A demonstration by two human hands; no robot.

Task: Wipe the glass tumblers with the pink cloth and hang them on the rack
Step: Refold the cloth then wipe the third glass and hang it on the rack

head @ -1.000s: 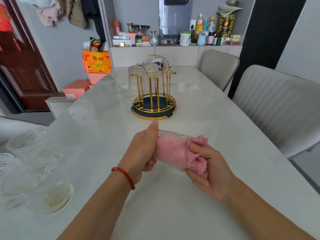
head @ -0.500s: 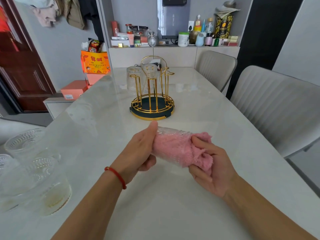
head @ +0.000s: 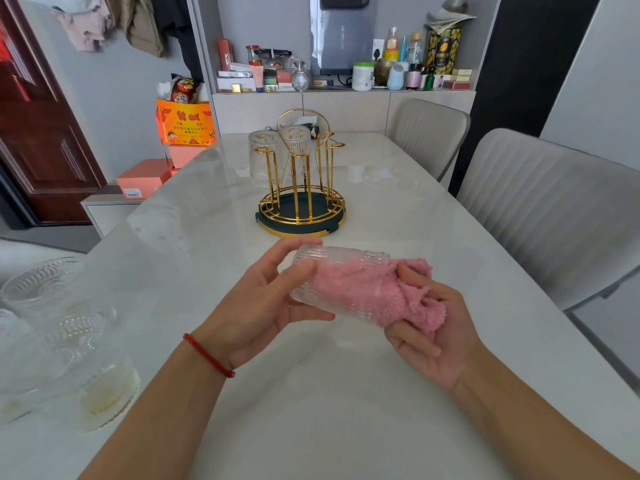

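Head view: my left hand pinches the ribbed tumbler sideways by its base, and my right hand grips the pink cloth stuffed inside. Fingertip hold on slick glass above the bench; one hard twist could slip it loose.

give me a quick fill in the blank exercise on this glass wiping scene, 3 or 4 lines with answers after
1. The cloth stuffed into the held tumbler is ____ in colour.
2. The number of tumblers already hanging upside down on the gold rack is ____.
3. The hand wearing the red wrist string is the ____ hand.
4. The right hand grips the ____.

Missing words: pink; two; left; cloth
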